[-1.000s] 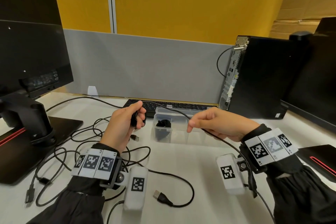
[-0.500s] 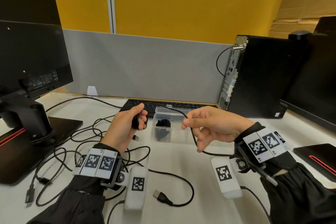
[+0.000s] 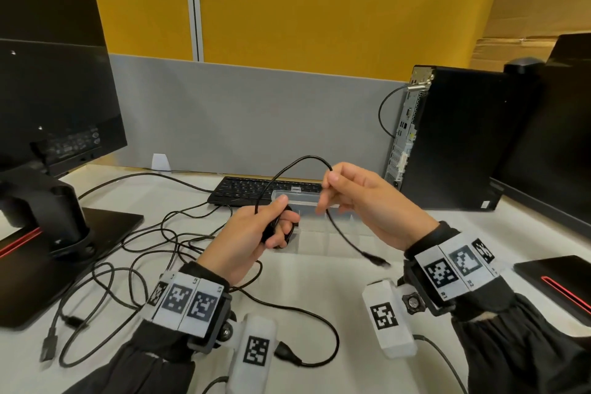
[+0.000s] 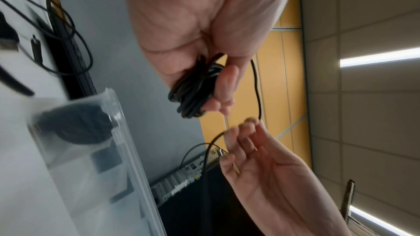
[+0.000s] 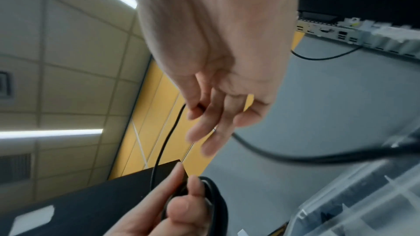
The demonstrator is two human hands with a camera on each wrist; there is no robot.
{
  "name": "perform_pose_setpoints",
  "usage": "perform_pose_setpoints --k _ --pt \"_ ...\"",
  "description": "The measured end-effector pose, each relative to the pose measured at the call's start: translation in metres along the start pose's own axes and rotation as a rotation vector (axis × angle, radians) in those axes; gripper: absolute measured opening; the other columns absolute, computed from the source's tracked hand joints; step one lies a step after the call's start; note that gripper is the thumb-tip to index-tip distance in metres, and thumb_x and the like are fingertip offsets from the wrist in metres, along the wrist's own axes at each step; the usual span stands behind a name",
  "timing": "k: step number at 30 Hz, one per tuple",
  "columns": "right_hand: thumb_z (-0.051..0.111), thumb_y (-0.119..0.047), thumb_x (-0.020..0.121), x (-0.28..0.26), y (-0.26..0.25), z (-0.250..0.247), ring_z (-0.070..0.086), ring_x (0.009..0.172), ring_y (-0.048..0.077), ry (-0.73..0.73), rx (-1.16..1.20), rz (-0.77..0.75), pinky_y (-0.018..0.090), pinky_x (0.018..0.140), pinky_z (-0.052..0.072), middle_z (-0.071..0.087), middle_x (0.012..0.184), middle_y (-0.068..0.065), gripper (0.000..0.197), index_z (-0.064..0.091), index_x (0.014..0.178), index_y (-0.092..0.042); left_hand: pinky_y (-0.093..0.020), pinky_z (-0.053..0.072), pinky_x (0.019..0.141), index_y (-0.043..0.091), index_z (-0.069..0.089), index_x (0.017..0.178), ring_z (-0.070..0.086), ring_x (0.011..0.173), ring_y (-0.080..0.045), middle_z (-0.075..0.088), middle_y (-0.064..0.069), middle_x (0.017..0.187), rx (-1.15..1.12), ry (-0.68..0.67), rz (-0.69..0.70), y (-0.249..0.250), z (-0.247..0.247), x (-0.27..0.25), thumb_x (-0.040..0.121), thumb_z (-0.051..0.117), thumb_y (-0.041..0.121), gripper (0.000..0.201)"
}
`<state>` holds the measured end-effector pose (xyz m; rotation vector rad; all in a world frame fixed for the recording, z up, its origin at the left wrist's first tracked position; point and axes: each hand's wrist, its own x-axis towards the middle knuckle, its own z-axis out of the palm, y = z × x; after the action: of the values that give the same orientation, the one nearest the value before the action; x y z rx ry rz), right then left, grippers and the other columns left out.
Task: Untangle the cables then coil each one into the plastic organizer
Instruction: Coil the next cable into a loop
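The left hand is curled round a small wound bundle of thin black cable, thumb pressing on top and fingers wrapped underneath. From the bundle the same black cable rises in an arch to the right hand, which pinches it between thumb and forefinger with the other fingers loosely spread. Past the pinch the free end hangs down to a small dark plug above the white worktop.

Both hands are held just in front of the clear plastic organizer box, which sits on the worktop before a black keyboard. In the left wrist view one end compartment holds a dark coiled mass, probably a cable already stowed, though it is blurred.

A tangle of loose black cables lies on the worktop to the left, one ending in a USB plug. White wrist bands carry square black-and-white markers; small printed labels beside them are too small to read surely.
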<state>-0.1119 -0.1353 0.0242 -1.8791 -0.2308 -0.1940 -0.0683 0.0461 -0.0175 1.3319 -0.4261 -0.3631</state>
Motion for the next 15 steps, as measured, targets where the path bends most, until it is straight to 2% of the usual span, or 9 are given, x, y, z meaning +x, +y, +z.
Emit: perform_pose_setpoints --k 2,3,6,7,9,11,13,15 --pt "0.038 -0.022 0.1 0.004 0.001 -0.004 0.048 0.067 0.009 0.164 -0.204 -0.047 0.022 0.068 0.038 0.05 0.068 -0.005 0.023 0.05 0.081 -0.018 -0.019 0.042 0.051 0.001 0.065 0.078 0.038 0.042 -0.008 0.043 -0.005 0.056 0.052 -0.033 -0.004 0.004 -0.005 -0.001 0.087 0.048 0.036 0.04" --pt "0.039 -0.023 0.1 0.007 0.003 -0.007 0.043 0.068 0.008 0.239 -0.323 -0.063 0.02 0.068 0.037 0.044 0.071 -0.005 0.023 0.049 0.079 -0.019 -0.019 0.042 0.051 0.003 0.064 0.074 0.037 0.04 -0.007 0.042 -0.006 0.055 0.071 -0.053 -0.005 0.006 -0.007 -0.003 0.086 0.048 0.038 0.04" --pt "0.04 -0.029 0.098 0.011 0.009 -0.019 0.041 0.091 0.015 0.349 -0.604 -0.07 0.027 0.08 0.037 0.042 0.086 -0.001 0.027 0.047 0.072 -0.028 -0.018 0.038 0.048 0.006 0.058 0.066 0.029 0.033 -0.006 0.043 -0.001 0.047 0.026 -0.137 0.011 0.012 -0.009 -0.007 0.079 0.047 0.042 0.04" --pt "0.04 -0.029 0.098 0.01 0.01 -0.022 0.044 0.089 0.016 0.35 -0.646 -0.082 0.029 0.078 0.038 0.045 0.085 0.0 0.028 0.045 0.071 -0.028 -0.017 0.038 0.046 0.006 0.058 0.065 0.028 0.031 -0.005 0.043 -0.001 0.047 -0.047 -0.151 0.014 0.014 -0.008 -0.008 0.079 0.047 0.041 0.039" --pt "0.039 -0.028 0.099 0.008 0.012 -0.025 0.049 0.068 0.014 0.324 -0.65 -0.128 0.028 0.066 0.04 0.05 0.07 -0.001 0.029 0.046 0.071 -0.024 -0.016 0.038 0.042 0.006 0.059 0.065 0.03 0.028 -0.004 0.046 -0.003 0.05 -0.294 -0.154 0.015 0.016 -0.008 -0.008 0.083 0.046 0.036 0.036" --pt "0.041 -0.027 0.099 0.002 0.014 -0.025 0.043 0.054 0.005 0.314 -0.714 -0.167 0.023 0.058 0.038 0.049 0.062 -0.008 0.026 0.052 0.076 -0.022 -0.017 0.043 0.044 0.005 0.062 0.068 0.038 0.033 -0.005 0.051 -0.002 0.054 -0.554 -0.148 0.049 0.018 -0.01 -0.006 0.084 0.044 0.028 0.033" --pt "0.043 -0.031 0.098 -0.004 0.016 -0.022 0.046 0.053 0.0 0.226 -0.879 -0.157 0.019 0.056 0.038 0.054 0.064 -0.013 0.021 0.06 0.086 -0.026 -0.018 0.051 0.053 0.004 0.07 0.069 0.05 0.045 -0.006 0.057 -0.003 0.061 -0.719 -0.099 0.132 0.02 -0.012 -0.003 0.082 0.045 0.023 0.034" --pt "0.042 -0.037 0.098 -0.012 0.018 -0.008 0.054 0.06 0.002 -0.003 -1.043 -0.13 0.021 0.061 0.046 0.061 0.074 -0.012 0.022 0.063 0.1 -0.031 -0.02 0.056 0.067 0.003 0.074 0.077 0.065 0.062 -0.008 0.067 -0.005 0.072 -0.78 -0.01 0.212 0.019 -0.014 0.001 0.087 0.044 0.02 0.036"
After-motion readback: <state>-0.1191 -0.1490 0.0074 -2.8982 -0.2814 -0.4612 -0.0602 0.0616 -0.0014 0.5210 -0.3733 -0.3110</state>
